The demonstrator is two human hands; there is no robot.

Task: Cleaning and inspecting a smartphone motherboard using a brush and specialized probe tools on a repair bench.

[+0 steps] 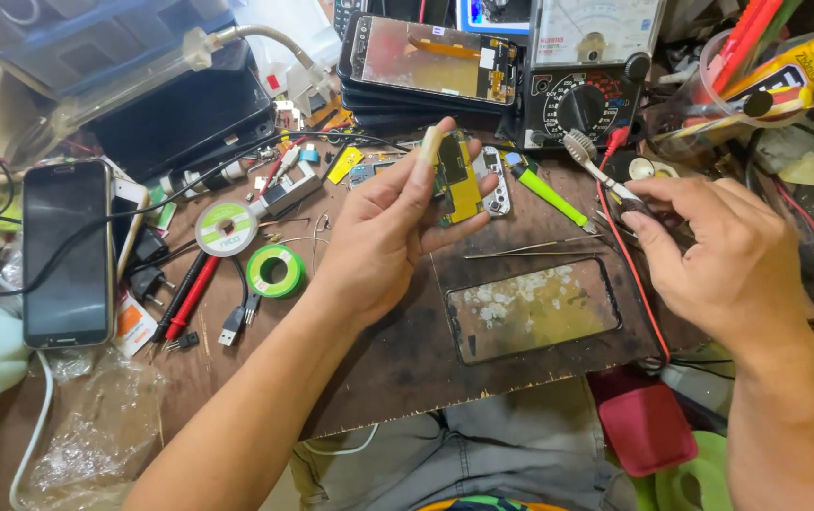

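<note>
At centre bench: circuit board held up, brush brought to it.

At twelve o'clock of the dark work mat point(397, 350), my left hand point(383, 237) grips the yellow-and-green circuit board point(459, 175) by its edges, fingers closed around it and its face turned toward me. My right hand point(719, 251), at three o'clock, is closed on the handle of a small brush point(596, 166), bristles just beside the board's right edge. I judge that brushing goes best with the board pinched firmly at the rim, strokes light, away from the connectors. A phone frame point(532, 310) lies at six o'clock below; tweezers point(530, 251) rest between.
</note>
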